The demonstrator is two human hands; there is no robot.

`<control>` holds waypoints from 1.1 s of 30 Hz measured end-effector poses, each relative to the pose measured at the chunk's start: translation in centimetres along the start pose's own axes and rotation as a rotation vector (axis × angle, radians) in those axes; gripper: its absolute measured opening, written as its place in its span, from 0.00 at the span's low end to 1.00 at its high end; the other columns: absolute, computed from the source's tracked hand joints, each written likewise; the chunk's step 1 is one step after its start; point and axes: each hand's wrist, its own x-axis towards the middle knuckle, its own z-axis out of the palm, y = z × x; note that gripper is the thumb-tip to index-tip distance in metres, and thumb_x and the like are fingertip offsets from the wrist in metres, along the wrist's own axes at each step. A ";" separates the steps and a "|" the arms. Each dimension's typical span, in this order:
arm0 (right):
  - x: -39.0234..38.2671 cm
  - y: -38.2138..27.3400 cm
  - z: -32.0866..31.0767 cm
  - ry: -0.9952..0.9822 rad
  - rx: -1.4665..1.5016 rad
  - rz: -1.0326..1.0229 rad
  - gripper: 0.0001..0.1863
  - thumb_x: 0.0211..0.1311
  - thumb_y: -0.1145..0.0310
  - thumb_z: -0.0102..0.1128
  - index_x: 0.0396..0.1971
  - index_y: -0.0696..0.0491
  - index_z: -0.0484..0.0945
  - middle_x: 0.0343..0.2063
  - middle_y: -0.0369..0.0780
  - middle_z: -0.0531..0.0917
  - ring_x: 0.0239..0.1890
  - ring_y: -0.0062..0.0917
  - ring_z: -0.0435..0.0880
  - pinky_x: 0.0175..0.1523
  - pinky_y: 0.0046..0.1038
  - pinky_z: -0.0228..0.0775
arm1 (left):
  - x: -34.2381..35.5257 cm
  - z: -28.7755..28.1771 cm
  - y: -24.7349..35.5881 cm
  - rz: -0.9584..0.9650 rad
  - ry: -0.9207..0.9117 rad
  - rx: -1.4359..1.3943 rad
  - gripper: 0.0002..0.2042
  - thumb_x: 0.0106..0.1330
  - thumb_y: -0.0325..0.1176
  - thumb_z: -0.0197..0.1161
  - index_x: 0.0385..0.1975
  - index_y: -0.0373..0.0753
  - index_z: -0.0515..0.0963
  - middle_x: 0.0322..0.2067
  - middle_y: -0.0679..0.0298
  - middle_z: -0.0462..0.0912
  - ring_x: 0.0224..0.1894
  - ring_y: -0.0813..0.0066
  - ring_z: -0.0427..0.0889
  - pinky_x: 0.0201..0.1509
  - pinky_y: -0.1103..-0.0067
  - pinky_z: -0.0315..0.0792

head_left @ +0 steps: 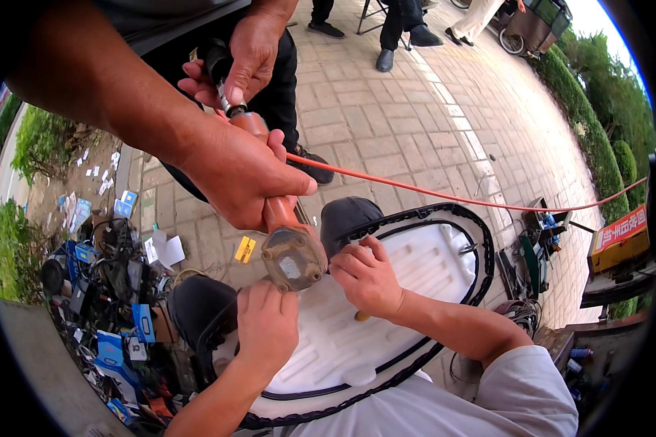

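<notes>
A long white moulded panel (404,280) with a dark ribbed edging, resembling the underside of a scooter seat, rests across my lap. Two rounded black covers (348,218) stand at its far left end. My left hand (266,324) is closed beside the nearer cover, fingertips hidden under the tool head. Bent fingers of my right hand (364,275) are closed by the other cover's edge; what they grip is hidden. Between my hands comes the worn grey head of an orange air tool (278,213). Another person's hand (244,178) grips its body, a second hand (248,62) its hose coupling.
An orange hose (415,191) runs rightward across the brick paving. Boxes, cables and parts pile up on the left (116,320). A green metal tool (536,255) and coiled cable (523,317) lie at right. People's legs (399,33) show at the top.
</notes>
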 end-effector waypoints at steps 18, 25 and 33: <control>0.7 1.1 1.7 -0.106 0.018 0.160 0.06 0.48 0.71 0.60 0.28 0.53 0.82 0.35 0.32 0.84 0.41 0.25 0.78 0.53 0.40 0.63 | 0.6 1.7 -1.8 0.069 -0.080 0.056 0.05 0.48 0.25 0.61 0.24 0.36 0.75 0.26 0.61 0.74 0.32 0.60 0.74 0.39 0.65 0.70; 0.1 1.1 1.7 -0.080 0.029 0.178 0.06 0.46 0.72 0.62 0.28 0.52 0.80 0.35 0.32 0.83 0.41 0.25 0.78 0.52 0.40 0.62 | 0.6 1.4 -1.6 0.035 -0.154 0.052 0.06 0.50 0.25 0.60 0.29 0.33 0.78 0.34 0.59 0.80 0.38 0.60 0.76 0.45 0.65 0.69; 0.3 1.3 1.5 -0.088 0.057 0.184 0.07 0.48 0.69 0.63 0.29 0.50 0.81 0.35 0.31 0.83 0.40 0.26 0.77 0.53 0.40 0.60 | 0.9 1.7 -1.8 0.028 -0.136 0.050 0.03 0.54 0.24 0.60 0.28 0.35 0.77 0.34 0.60 0.80 0.39 0.60 0.76 0.44 0.65 0.68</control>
